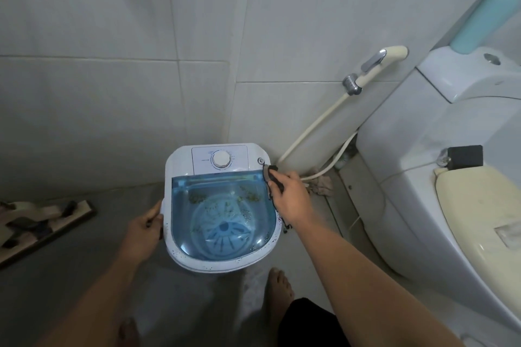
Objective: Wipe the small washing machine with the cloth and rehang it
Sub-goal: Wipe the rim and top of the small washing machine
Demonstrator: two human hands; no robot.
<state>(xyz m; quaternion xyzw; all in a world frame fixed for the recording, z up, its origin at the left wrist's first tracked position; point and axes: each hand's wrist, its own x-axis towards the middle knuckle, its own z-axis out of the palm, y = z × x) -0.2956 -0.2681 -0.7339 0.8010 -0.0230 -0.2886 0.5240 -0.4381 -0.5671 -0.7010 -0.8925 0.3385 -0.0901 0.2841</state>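
A small washing machine (221, 205) stands on the floor (84, 248) close to the corner where two walls meet. Its dial (222, 160) sits on the back panel, behind the lid (222, 214). The left hand (146, 227) grips the machine's left edge. The right hand (290, 194) presses a cloth (270, 175) on the back right corner. A toilet (451, 177) stands to the right, with a spray hose (375, 65) on the wall between them. A mop head (42, 222) lies on the floor far left.
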